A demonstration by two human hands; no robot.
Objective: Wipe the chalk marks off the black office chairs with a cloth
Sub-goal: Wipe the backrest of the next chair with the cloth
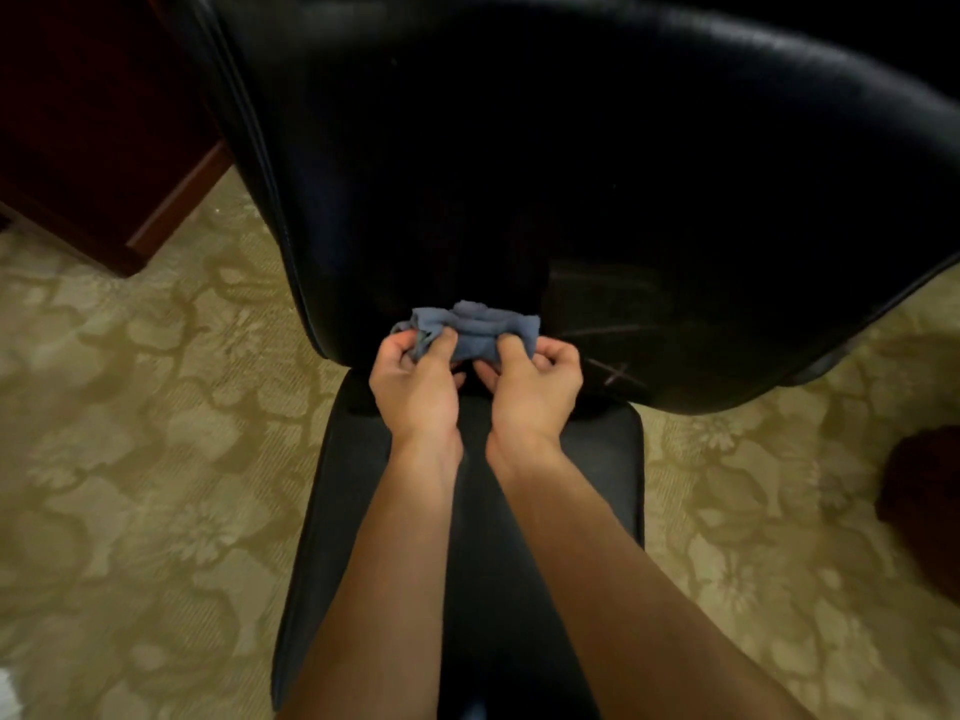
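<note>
A black leather office chair point(597, 148) fills the upper view, its backrest facing me and its seat point(597, 449) running down between my arms. A bunched blue-grey cloth point(475, 330) is held at the bottom of the backrest. My left hand point(415, 381) grips its left end and my right hand point(532, 381) grips its right end, both close together. Pale chalk marks point(615, 332) show just right of my right hand: a long line and a small cross lower down.
Patterned beige carpet point(130, 433) surrounds the chair. A dark red wooden furniture corner point(104, 148) stands at the upper left. A dark brown rounded object point(919, 501) sits at the right edge.
</note>
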